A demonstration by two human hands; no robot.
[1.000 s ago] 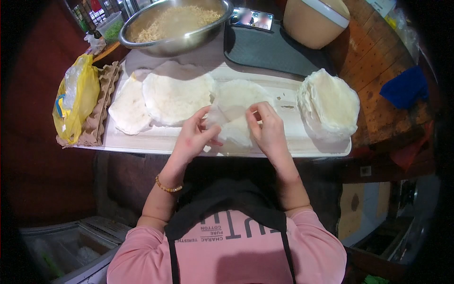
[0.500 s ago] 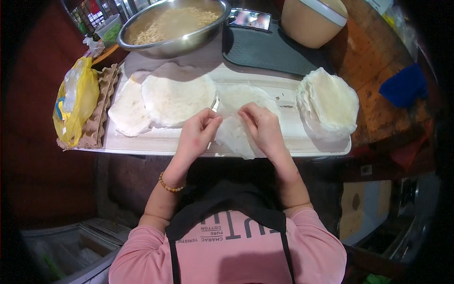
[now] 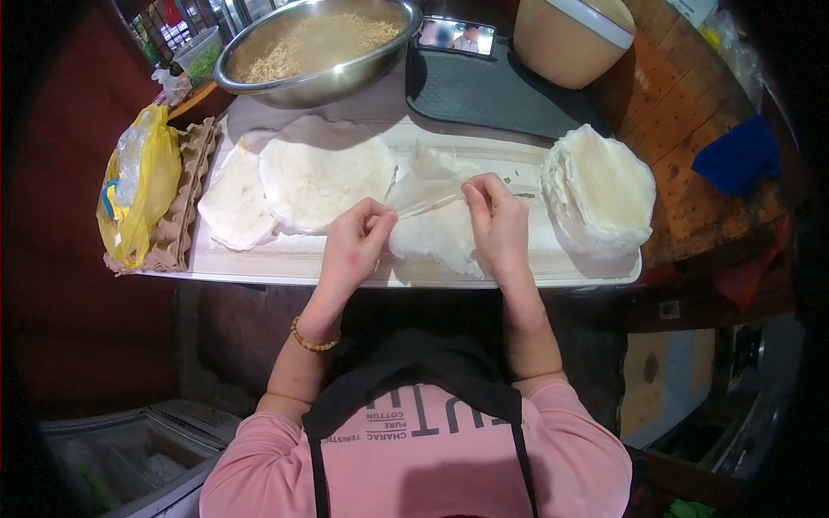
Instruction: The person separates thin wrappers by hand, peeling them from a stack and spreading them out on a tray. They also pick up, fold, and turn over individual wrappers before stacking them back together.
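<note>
Between my hands stretches a thin, translucent round wrapper [image 3: 436, 226], creased across its middle and hanging over the white board [image 3: 523, 224]. My left hand [image 3: 354, 242] pinches its left edge between thumb and fingers. On the opposite side, my right hand [image 3: 501, 226] is closed on the wrapper's upper right edge. Close to my left hand lies a pale round pile of wrappers [image 3: 328, 173], partly overlapping a second flat pile [image 3: 237, 194] further left. A thicker, ragged-edged stack of wrappers [image 3: 604, 190] sits right of my right hand.
A steel bowl [image 3: 319, 89] of pale shreds stands behind the board. Beside it are a phone [image 3: 456, 37], a dark tray [image 3: 492, 95] and a tan tub [image 3: 570, 39]. A yellow plastic bag [image 3: 147, 190] rests on an egg carton [image 3: 194, 186] at left.
My right hand has moved right and slightly up, while my left hand shifted slightly left. The wrapper between them is now pulled wider, with a taut fold across it.
</note>
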